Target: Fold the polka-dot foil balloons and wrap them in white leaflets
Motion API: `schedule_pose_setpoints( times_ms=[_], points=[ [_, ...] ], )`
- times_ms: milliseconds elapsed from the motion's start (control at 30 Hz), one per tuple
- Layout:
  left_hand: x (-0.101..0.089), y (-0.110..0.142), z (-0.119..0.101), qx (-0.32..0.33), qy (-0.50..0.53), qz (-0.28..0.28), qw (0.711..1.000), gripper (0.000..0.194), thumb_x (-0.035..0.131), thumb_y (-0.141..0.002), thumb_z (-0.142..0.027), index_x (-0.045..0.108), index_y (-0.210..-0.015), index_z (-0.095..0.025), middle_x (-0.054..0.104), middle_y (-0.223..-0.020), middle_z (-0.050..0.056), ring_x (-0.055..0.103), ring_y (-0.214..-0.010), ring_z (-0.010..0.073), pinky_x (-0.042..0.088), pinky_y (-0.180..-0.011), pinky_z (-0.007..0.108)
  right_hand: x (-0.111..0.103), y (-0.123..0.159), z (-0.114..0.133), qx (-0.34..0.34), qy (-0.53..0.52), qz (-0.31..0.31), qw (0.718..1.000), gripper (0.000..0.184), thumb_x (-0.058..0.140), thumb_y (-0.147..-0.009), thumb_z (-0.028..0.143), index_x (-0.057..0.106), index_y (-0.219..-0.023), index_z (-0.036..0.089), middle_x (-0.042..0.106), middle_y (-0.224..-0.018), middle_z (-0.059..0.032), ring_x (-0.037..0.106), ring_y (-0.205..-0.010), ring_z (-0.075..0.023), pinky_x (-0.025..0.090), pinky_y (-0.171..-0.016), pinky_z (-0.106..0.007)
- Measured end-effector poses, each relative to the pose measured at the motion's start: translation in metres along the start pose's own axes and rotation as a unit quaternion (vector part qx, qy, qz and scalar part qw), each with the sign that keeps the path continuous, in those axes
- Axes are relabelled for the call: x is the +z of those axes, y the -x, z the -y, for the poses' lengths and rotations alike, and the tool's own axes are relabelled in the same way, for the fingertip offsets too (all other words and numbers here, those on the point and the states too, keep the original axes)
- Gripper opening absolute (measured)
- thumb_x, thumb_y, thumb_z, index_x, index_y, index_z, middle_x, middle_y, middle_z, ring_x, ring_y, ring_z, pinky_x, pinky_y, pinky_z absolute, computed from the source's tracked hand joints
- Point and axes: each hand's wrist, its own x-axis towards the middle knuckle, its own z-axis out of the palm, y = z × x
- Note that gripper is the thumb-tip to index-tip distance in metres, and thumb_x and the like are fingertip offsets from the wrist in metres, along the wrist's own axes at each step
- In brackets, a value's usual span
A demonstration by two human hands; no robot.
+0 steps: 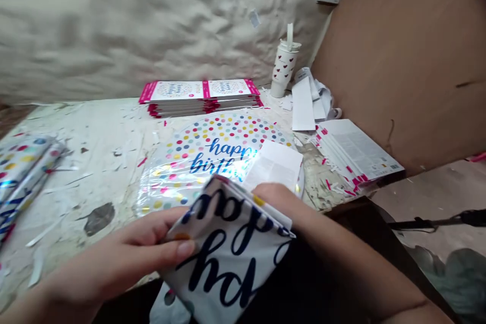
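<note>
My left hand (159,243) pinches the left edge of a folded foil balloon (228,243), its thumb lying on the front. The balloon is white with dark blue script lettering and tilts in front of me. Behind its upper right edge, my right hand (283,202) is curled against the balloon, the fingertips hidden. A white edge shows between that hand and the foil. Just beyond lies a flat round foil balloon (182,177) with coloured dots and "happy birthday" on it. A white printed sheet (279,159) overlaps its right side, close to my right hand.
Stacked pink-and-white printed packets (205,98) stand at the back, beside a white tumbler (283,71) with hearts. White paper strips (304,104) and a pile of printed cards (360,149) lie right. Folded dotted foil (26,167) sits left. Paper scraps litter the worn table (98,136).
</note>
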Motion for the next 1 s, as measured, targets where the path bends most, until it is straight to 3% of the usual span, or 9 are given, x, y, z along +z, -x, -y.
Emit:
schedule_pose_setpoints(
  times_ms=[67, 167, 267, 367, 500, 633, 800, 867, 1000],
  points=[
    [0.006, -0.006, -0.007, -0.015, -0.075, -0.017, 0.997, 0.026, 0.056, -0.083, -0.036, 0.058, -0.107, -0.025, 0.066, -0.092, 0.0, 0.062, -0.085, 0.0197, 0.05, -0.078, 0.034, -0.01, -0.01, -0.008, -0.053, -0.202, 0.02, 0.978, 0.049, 0.021, -0.094, 0.041, 0.055, -0.116, 0.013, 0.066, -0.097, -0.008, 0.062, -0.085, -0.0167, 0.046, -0.066, -0.024],
    [0.01, -0.022, -0.015, 0.003, -0.239, -0.095, 0.966, 0.03, 0.05, -0.084, -0.046, 0.059, -0.087, -0.018, 0.061, -0.081, 0.0, 0.057, -0.075, 0.0158, 0.046, -0.064, 0.023, -0.024, -0.019, -0.01, -0.064, -0.489, 0.061, 0.868, 0.062, 0.05, -0.082, 0.052, 0.041, -0.13, 0.014, 0.065, -0.097, -0.0067, 0.062, -0.083, -0.0167, 0.047, -0.068, -0.026],
    [0.009, -0.036, -0.016, 0.035, -0.335, -0.156, 0.928, 0.039, 0.045, -0.083, -0.051, 0.054, -0.068, -0.016, 0.052, -0.066, -0.002, 0.046, -0.061, 0.0121, 0.038, -0.053, 0.02, -0.023, -0.023, -0.002, 0.04, -0.521, 0.027, 0.852, 0.046, 0.071, -0.065, 0.048, 0.064, -0.095, 0.013, 0.063, -0.068, 0.0001, 0.056, -0.059, -0.0111, 0.043, -0.053, -0.021],
    [0.008, -0.044, -0.011, 0.047, -0.338, -0.168, 0.925, 0.04, 0.044, -0.082, -0.051, 0.052, -0.064, -0.016, 0.048, -0.062, -0.002, 0.043, -0.059, 0.0116, 0.035, -0.051, 0.02, -0.014, -0.026, 0.0, 0.083, -0.549, -0.038, 0.831, 0.039, 0.065, -0.07, 0.051, 0.062, -0.065, 0.013, 0.056, -0.055, 0.0025, 0.049, -0.048, -0.0075, 0.037, -0.045, -0.018],
    [0.005, -0.048, -0.011, 0.023, -0.306, -0.145, 0.941, 0.038, 0.045, -0.081, -0.05, 0.055, -0.066, -0.016, 0.05, -0.061, -0.002, 0.044, -0.055, 0.0115, 0.034, -0.048, 0.02, -0.008, -0.02, -0.012, 0.028, -0.638, 0.067, 0.767, 0.035, 0.068, -0.07, 0.044, 0.067, -0.088, 0.014, 0.067, -0.075, -0.0017, 0.061, -0.07, -0.0135, 0.048, -0.065, -0.024],
    [0.008, -0.058, -0.02, 0.054, -0.379, -0.155, 0.911, 0.038, 0.042, -0.084, -0.049, 0.06, -0.073, -0.017, 0.057, -0.067, 0.0, 0.052, -0.06, 0.0138, 0.04, -0.052, 0.022, -0.008, 0.005, -0.046, 0.037, -0.611, 0.17, 0.773, 0.042, 0.077, -0.061, 0.029, 0.066, -0.099, 0.013, 0.069, -0.092, -0.0054, 0.064, -0.084, -0.0177, 0.049, -0.081, -0.032],
    [0.036, -0.11, -0.002, 0.213, -0.546, -0.286, 0.758, 0.038, 0.028, -0.093, -0.034, 0.059, -0.108, -0.018, 0.061, -0.111, 0.009, 0.055, -0.102, 0.0221, 0.04, -0.091, 0.038, -0.027, 0.03, -0.125, 0.135, -0.6, -0.154, 0.773, 0.033, 0.072, -0.065, 0.041, 0.065, -0.089, 0.019, 0.07, -0.093, -0.005, 0.066, -0.081, -0.0198, 0.053, -0.075, -0.035],
    [0.049, -0.132, 0.017, 0.215, -0.623, -0.193, 0.727, 0.043, 0.032, -0.091, -0.038, 0.051, -0.122, -0.014, 0.047, -0.133, 0.015, 0.042, -0.121, 0.0275, 0.033, -0.099, 0.044, -0.035, 0.028, -0.152, 0.179, -0.562, -0.247, 0.769, 0.035, 0.07, -0.066, 0.044, 0.063, -0.091, 0.021, 0.069, -0.097, -0.006, 0.066, -0.085, -0.0226, 0.054, -0.072, -0.038],
    [0.044, -0.127, 0.043, 0.16, -0.7, -0.036, 0.695, 0.068, 0.039, -0.085, -0.053, 0.026, -0.14, -0.016, 0.019, -0.148, 0.015, 0.015, -0.135, 0.034, 0.017, -0.105, 0.053, -0.036, 0.013, -0.173, 0.257, -0.492, -0.278, 0.784, 0.032, 0.076, -0.058, 0.031, 0.063, -0.084, 0.018, 0.071, -0.092, -0.0074, 0.066, -0.087, -0.0251, 0.054, -0.077, -0.039]
  ],
)
